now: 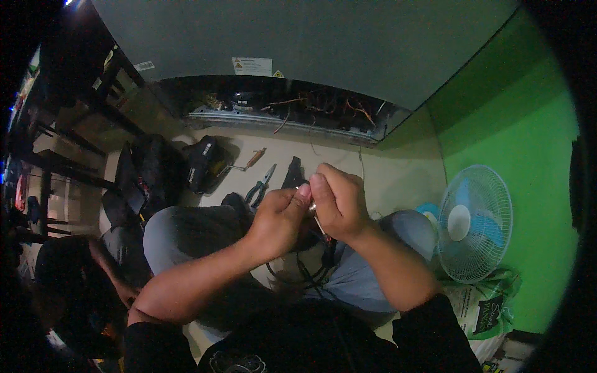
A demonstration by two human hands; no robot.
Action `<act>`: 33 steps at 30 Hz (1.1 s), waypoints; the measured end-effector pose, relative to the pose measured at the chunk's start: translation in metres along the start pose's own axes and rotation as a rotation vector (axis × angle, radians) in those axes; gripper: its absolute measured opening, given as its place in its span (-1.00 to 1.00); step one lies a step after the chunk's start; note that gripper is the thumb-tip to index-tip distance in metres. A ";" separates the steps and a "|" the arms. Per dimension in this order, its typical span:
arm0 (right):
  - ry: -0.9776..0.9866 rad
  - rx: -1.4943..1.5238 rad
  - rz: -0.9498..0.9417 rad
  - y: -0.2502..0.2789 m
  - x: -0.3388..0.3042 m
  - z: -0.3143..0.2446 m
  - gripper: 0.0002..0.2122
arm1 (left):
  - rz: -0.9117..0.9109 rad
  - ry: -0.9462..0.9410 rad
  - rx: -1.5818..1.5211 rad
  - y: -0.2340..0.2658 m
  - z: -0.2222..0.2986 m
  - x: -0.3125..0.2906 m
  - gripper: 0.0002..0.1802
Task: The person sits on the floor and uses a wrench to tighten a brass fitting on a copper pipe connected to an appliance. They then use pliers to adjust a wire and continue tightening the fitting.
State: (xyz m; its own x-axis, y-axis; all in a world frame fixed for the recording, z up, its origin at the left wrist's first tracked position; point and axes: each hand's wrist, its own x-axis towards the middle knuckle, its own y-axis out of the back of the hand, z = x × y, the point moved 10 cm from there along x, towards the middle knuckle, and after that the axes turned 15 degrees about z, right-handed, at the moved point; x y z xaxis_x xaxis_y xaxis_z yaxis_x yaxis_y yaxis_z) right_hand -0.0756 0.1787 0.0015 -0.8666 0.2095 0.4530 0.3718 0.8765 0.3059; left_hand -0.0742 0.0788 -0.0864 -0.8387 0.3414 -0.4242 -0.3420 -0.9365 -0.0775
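My left hand (280, 217) and my right hand (339, 202) meet in front of me above my bent legs, both with fingers closed. Between them shows a small shiny metal piece (312, 209), mostly covered by my fingers, so its kind is unclear. Dark cables (305, 273) hang below the hands, between my legs. Just beyond my left hand, pliers with dark handles (259, 188) lie on the floor. A black object (293, 171) is partly hidden behind my hands.
Ahead stands a large grey appliance (298, 37), its low compartment showing thin copper-coloured tubes (317, 102). A wooden-handled tool (255, 157), a black pouch (205, 165) and a black bag (152, 168) lie leftward. Another person's arm (111, 267) shows at left; a fan (459, 222) stands right.
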 end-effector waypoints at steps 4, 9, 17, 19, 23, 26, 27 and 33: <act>0.156 0.067 -0.045 0.004 0.002 -0.014 -0.71 | -0.048 0.136 0.113 0.010 0.002 -0.006 -0.51; -0.112 -0.159 -0.128 0.001 0.003 0.026 -0.70 | -0.038 -0.094 0.111 0.019 0.028 0.001 -0.58; -0.518 0.483 -0.250 -0.016 -0.010 0.036 -0.64 | -0.115 0.139 0.038 0.016 0.011 -0.002 -0.66; -0.486 0.584 -0.263 -0.017 -0.008 0.027 -0.54 | -0.151 0.287 -0.092 0.010 0.004 -0.007 -0.67; -0.596 0.747 -0.145 -0.011 -0.005 0.035 -0.48 | -0.148 0.249 -0.286 0.006 0.019 -0.008 -0.70; -0.634 0.760 -0.127 -0.010 -0.006 0.041 -0.55 | -0.073 0.072 -0.272 0.018 0.039 -0.005 -0.72; -0.614 0.742 -0.132 -0.010 -0.006 0.041 -0.56 | -0.066 0.020 -0.135 0.022 0.042 -0.006 -0.74; -0.443 0.440 -0.197 -0.011 -0.007 0.044 -0.77 | 0.066 -0.429 0.200 0.021 0.069 -0.010 -0.66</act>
State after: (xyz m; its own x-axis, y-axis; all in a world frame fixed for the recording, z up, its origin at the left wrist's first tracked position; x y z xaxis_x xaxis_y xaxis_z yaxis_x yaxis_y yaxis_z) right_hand -0.0885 0.1868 -0.0421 -0.9947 0.1028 0.0064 0.1022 0.9926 -0.0657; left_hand -0.1022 0.0614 -0.0216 -0.9464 0.3230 -0.0088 -0.3214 -0.9380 0.1299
